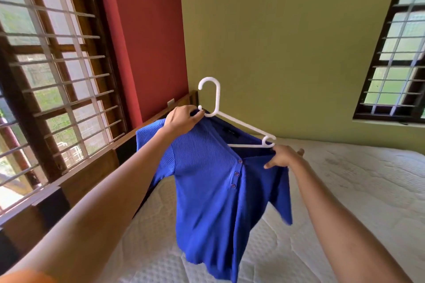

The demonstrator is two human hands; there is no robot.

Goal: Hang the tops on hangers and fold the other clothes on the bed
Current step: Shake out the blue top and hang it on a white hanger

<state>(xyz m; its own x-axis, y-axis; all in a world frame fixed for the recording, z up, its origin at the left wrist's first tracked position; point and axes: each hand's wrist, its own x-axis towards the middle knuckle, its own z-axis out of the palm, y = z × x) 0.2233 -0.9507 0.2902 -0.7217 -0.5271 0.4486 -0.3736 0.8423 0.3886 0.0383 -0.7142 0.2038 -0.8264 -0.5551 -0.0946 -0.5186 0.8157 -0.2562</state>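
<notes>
Two hands hold one blue top (213,190) up in the air above the bed (345,190). The top is a ribbed knit with short sleeves and three small buttons below the neckline. A white plastic hanger (241,124) sits partly inside the neck opening; its hook points up, and its right end sticks out of the fabric, not covered by the shoulder.

The left hand (181,122) grips the left shoulder of the top near the base of the hook, with its fingers (196,119) curled and pinching the cloth. The right hand (284,156) holds the right side of the neckline just below the bare end of the hanger; its fingers are curled around the edge of the fabric, the thumb pointing down.

The bed has a white quilted mattress and a wooden frame (161,117). Behind it there are a green wall (287,41) and a red wall (147,30), and barred windows (53,64) stand on both sides.
</notes>
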